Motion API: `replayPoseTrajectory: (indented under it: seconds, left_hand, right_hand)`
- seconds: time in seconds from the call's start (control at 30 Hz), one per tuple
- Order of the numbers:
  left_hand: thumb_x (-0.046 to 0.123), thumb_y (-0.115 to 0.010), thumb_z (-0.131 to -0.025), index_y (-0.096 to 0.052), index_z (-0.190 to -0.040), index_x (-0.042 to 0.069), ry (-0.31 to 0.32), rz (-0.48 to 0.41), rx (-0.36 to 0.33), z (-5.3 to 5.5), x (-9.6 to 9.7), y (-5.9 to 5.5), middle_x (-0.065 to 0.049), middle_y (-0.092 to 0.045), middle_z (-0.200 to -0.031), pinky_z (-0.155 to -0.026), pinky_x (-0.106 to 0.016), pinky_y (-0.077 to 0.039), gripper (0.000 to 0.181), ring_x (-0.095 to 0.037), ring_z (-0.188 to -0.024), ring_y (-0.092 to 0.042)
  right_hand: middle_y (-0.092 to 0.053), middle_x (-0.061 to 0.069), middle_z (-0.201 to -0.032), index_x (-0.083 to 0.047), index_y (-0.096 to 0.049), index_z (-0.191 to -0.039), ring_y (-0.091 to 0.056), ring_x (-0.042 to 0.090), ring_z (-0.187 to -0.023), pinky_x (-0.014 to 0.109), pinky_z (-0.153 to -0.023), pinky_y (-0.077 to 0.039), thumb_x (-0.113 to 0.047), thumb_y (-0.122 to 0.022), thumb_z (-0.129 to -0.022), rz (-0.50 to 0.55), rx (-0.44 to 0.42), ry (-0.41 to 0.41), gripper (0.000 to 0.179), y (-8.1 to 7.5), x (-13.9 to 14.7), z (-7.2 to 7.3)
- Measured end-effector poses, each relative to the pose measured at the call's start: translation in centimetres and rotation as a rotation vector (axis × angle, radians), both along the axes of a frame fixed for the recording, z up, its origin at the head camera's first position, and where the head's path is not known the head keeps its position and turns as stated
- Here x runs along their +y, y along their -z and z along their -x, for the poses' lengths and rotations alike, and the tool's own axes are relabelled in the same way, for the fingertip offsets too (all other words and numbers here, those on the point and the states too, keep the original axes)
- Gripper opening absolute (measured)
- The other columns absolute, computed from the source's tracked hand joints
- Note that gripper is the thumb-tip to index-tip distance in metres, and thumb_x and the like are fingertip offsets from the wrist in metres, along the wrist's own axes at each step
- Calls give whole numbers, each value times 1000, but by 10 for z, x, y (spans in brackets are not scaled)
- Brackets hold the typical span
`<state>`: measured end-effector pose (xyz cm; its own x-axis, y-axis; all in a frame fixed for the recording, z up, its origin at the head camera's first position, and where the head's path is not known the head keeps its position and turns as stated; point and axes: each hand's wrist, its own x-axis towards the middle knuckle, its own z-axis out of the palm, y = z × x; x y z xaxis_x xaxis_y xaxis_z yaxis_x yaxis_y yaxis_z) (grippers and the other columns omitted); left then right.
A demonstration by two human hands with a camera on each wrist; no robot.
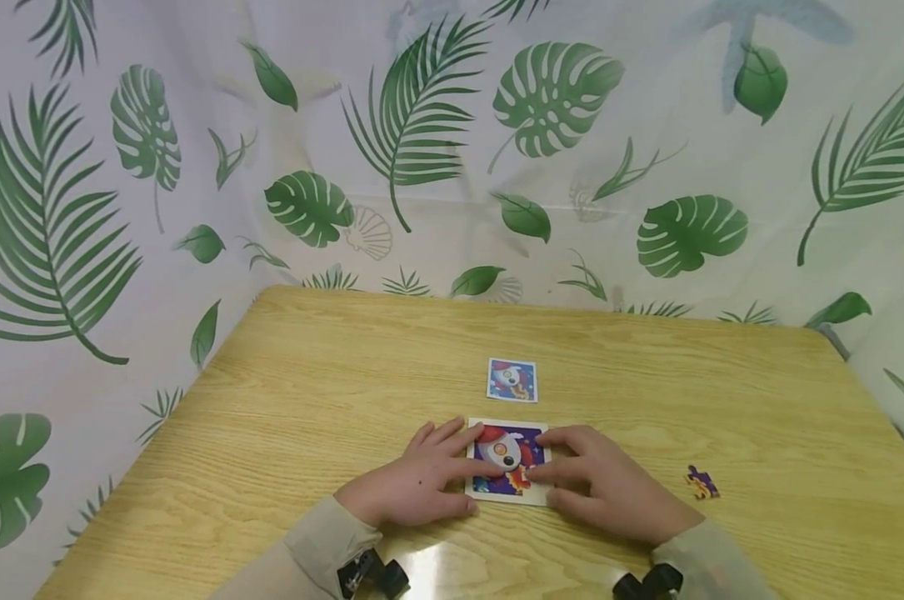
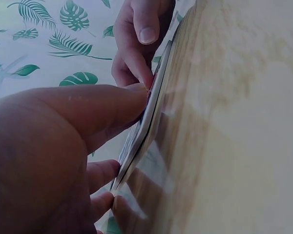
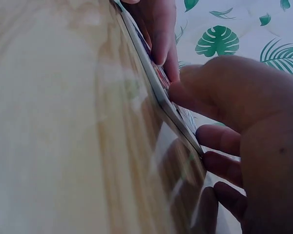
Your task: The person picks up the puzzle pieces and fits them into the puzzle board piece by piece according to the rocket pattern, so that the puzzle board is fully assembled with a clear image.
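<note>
A small square jigsaw puzzle [image 1: 500, 452] with a white border lies flat on the table, its picture a red-and-white rocket on dark purple. From the left, my left hand [image 1: 422, 485] reaches across it, fingers stretched out and a fingertip pressing near the orange flame. My right hand [image 1: 605, 482] touches the puzzle from the right, two fingertips on its picture and the thumb at the near right corner. In the right wrist view, the thin edge of the puzzle [image 3: 158, 97] shows beside the right-hand fingers. The fingers cover parts of the picture.
Behind the puzzle lies a small picture card [image 1: 511, 380] with the same rocket. A loose purple-and-orange jigsaw piece [image 1: 701, 483] is to the right of my right hand. The wooden table [image 1: 347, 358] meets a leaf-printed curtain [image 1: 452, 250] at the back.
</note>
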<state>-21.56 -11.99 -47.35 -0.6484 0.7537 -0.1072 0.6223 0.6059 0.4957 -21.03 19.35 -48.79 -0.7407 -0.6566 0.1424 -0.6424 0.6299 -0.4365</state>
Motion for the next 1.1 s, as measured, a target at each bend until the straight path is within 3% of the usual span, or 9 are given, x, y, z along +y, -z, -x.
replayPoseTrajectory:
  seconds: [0.17,0.33,0.5,0.63,0.87,0.97,1.03,1.1]
  left_hand:
    - [44,-59,-99,-50,-150,39,-6,6,4,0,-4,1,-2,-14,-169,-118,-63,-3,52,-33,-154,-3]
    - [42,-60,-99,-49,-150,39,-5,3,3,-1,-5,3,-2,-14,-169,-118,-63,-4,52,-33,-154,-4]
    - [42,-61,-99,-50,-150,40,-7,-11,-6,-2,-4,5,-1,-14,-169,-118,-63,-4,52,-33,-154,-4]
    - [42,-61,-99,-51,-149,40,-3,-14,-1,-2,-3,5,-2,-14,-169,-118,-63,-4,51,-32,-154,-3]
    - [41,-59,-99,-50,-150,40,7,-16,-4,0,-2,3,-3,-13,-169,-118,-63,-1,51,-33,-154,-2]
    - [41,-60,-99,-50,-150,40,7,-16,-18,2,-3,2,-2,-11,-169,-118,-62,0,52,-33,-154,-1]
    - [42,-60,-99,-50,-150,40,6,-17,-22,2,-3,2,-2,-12,-169,-118,-62,1,52,-33,-154,-1]
    - [42,-60,-99,-50,-150,40,3,-16,-27,3,-3,2,-2,-12,-169,-118,-61,2,52,-32,-154,0]
  right_hand:
    - [-51,-2,-143,-42,-72,-122,-46,26,-132,60,-104,-40,-39,-67,-97,-6,16,-13,26,-1,-7,1]
    - [-55,-7,-137,-40,-74,-112,-51,19,-126,54,-101,-45,-28,-71,-95,75,23,45,21,4,-6,0]
    - [-58,-11,-127,-35,-74,-104,-53,13,-119,42,-96,-50,-18,-73,-93,140,151,119,21,7,5,-2]
    - [-60,-8,-126,-30,-74,-104,-51,16,-121,30,-100,-41,-14,-76,-89,152,222,171,22,7,26,-1]
    - [-59,3,-129,-22,-73,-114,-45,28,-126,12,-103,-19,-16,-79,-89,160,189,302,26,4,86,-10]
    - [-57,9,-133,-18,-71,-121,-41,36,-130,26,-114,-19,-21,-78,-90,141,131,356,32,6,112,-15]
    - [-52,13,-139,-14,-67,-129,-34,43,-137,47,-119,-17,-27,-77,-91,113,65,386,41,8,128,-17]
    - [-46,18,-145,-11,-63,-136,-23,48,-143,69,-114,-12,-32,-77,-92,84,-6,405,51,10,142,-19]
